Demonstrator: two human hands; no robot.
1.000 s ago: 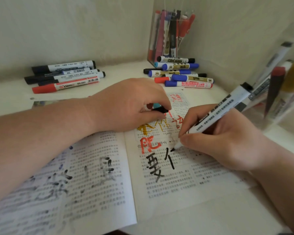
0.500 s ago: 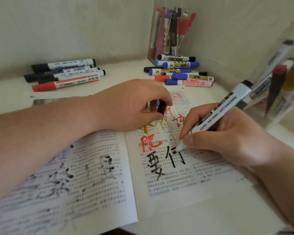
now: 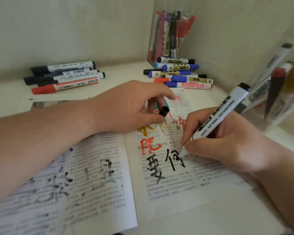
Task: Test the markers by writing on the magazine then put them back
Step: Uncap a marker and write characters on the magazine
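A white desk (image 3: 109, 85) in a pale wall corner is carrying the work, and on it the white-barrelled marker (image 3: 222, 114) is lying aslant in the right of the frame. Its tip is touching the right-hand page of the open magazine (image 3: 95, 192) at the black strokes, and its long axis is rising from there toward the upper right. The right hand (image 3: 231, 145) is wrapping it low on the barrel in a writing hold, fingers curled tight round it, with no slack showing. The black cap (image 3: 164, 111) is sitting up and to the left of that tip, near it but apart, pinched between the thumb and curled fingers of the left hand (image 3: 131, 107). That hand is also resting on the page above the red and yellow writing (which end of the cap is the open one I cannot tell). Recapping is likely turning on this gap: the left hand is the nearer one to close it. Further out, one row of markers (image 3: 66, 77) is lying at upper left, another heap (image 3: 180, 73) at upper centre before a clear holder (image 3: 170, 34), and a second clear holder (image 3: 278, 85) is standing blurred at the right edge.
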